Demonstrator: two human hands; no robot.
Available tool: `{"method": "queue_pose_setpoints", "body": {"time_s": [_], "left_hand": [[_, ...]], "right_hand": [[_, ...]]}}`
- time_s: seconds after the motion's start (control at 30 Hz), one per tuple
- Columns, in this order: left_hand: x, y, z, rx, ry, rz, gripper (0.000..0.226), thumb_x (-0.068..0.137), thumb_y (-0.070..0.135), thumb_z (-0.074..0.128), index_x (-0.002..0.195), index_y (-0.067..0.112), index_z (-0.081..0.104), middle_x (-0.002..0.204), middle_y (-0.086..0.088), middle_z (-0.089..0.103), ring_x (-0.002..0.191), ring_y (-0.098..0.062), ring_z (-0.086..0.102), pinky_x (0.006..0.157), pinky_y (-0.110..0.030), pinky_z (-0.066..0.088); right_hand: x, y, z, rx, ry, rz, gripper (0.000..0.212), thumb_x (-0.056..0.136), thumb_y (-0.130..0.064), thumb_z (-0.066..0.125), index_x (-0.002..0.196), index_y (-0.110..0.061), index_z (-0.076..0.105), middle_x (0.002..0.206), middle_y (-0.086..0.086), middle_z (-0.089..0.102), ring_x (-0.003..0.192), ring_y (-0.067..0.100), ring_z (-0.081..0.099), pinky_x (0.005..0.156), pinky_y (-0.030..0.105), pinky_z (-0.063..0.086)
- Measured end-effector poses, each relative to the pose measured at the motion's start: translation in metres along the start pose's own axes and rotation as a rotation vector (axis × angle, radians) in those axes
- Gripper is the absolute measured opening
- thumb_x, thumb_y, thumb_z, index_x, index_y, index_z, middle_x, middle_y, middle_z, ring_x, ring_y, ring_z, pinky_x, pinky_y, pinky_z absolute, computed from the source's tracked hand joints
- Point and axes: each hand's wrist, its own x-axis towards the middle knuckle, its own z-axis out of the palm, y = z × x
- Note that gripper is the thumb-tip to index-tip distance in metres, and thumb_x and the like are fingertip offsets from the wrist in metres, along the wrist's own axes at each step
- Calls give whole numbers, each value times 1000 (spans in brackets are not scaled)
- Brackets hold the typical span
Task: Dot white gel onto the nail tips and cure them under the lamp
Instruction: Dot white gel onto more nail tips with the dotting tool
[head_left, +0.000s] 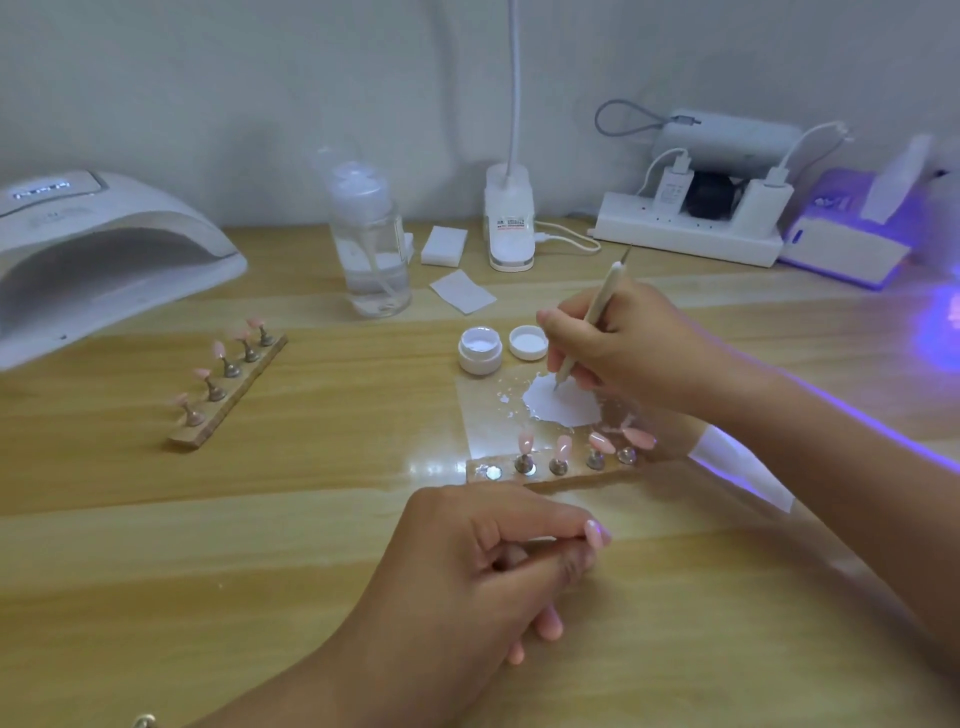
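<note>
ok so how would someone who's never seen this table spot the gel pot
Find the clear pump bottle at the back of the wooden table. Nearer than it and to its right, two small white round things sit side by side at the clear sheet's far edge. The gel pot is the left one: taller and deeper, while its lid beside it is a shallow cap.

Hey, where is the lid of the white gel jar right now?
In the head view the lid lies open side up on the table, just right of the open gel jar and beside the right hand.
</note>
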Motion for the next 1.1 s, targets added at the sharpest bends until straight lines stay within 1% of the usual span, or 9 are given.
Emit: {"method": "queue_pose_setpoints", "body": {"time_s": [0.2, 0.27, 0.33, 0.4, 0.5, 0.6, 0.7, 0.9, 1.1], "left_hand": [[0, 0, 0, -13, -3, -1, 19, 86, 12, 76, 81, 29, 81, 76, 8, 70, 47, -14, 67, 35, -24, 46], [0, 1, 0, -16, 1, -2, 18, 85, 12, 76, 82, 29, 81, 74, 8, 70, 47, -15, 67, 35, -24, 46], [0, 1, 0, -24, 3, -4, 17, 85, 14, 76, 84, 29, 81, 73, 9, 70, 47, -16, 67, 35, -24, 45], [0, 2, -1, -50, -8, -4, 14, 86, 14, 76, 85, 27, 82, 75, 9, 70, 47, -16, 66, 36, -23, 45], [1, 2, -2, -99, -4, -15, 11, 85, 13, 77, 83, 23, 82, 79, -1, 72, 46, -15, 64, 36, -23, 44], [2, 1, -2, -126, 2, -32, 14, 84, 9, 76, 82, 22, 82, 80, 2, 73, 45, -15, 63, 36, -23, 44], [1, 1, -1, -117, 6, -19, 13, 84, 11, 76, 83, 22, 82, 73, 5, 73, 43, -14, 63, 36, -22, 44], [1, 1, -1, -115, -14, -3, 9, 78, 21, 76, 82, 26, 82, 71, 1, 74, 43, -15, 64, 37, -21, 44], [2, -1, -3, -85, -11, 5, 12, 83, 10, 77, 82, 21, 82, 74, 0, 74, 44, -20, 65, 37, -24, 46]], "right_hand": [[-1, -2, -2, -32, -1, -4, 45, 101, -33, 50, 63, -15, 66, 46, -13, 57, 41, 1, 51, 48, 12, 39], [-2, -4, -1, -108, -2, -2, 45, 101, -33, 49, 63, -14, 66, 48, -13, 58, 44, 3, 51, 54, 23, 44], [-6, -8, -2, -203, 88, -37, 44, 101, -33, 48, 66, -12, 67, 50, -18, 58, 48, 5, 51, 58, 30, 43], [-16, -16, -5, -51, 195, -104, 42, 101, -30, 53, 68, -8, 67, 50, -13, 58, 47, 4, 51, 55, 28, 43], [-44, -30, -7, 266, 358, -204, 37, 95, -27, 65, 65, -6, 61, 47, -3, 51, 43, 1, 44, 47, 11, 36], [-77, -37, 6, 459, 410, -230, 43, 93, -29, 64, 60, -6, 50, 47, -8, 41, 42, 5, 35, 44, 14, 31], [-104, -35, 23, 621, 418, -196, 42, 93, -32, 56, 59, -8, 52, 44, -8, 44, 37, 11, 40, 42, 18, 33], [-111, -31, 36, 688, 364, -170, 35, 88, -25, 63, 56, -16, 50, 43, -4, 48, 31, 24, 44, 40, 19, 35], [-111, -27, 41, 666, 374, -184, 40, 94, -17, 62, 59, -8, 45, 43, -4, 50, 31, 26, 49, 36, 25, 38]]}}
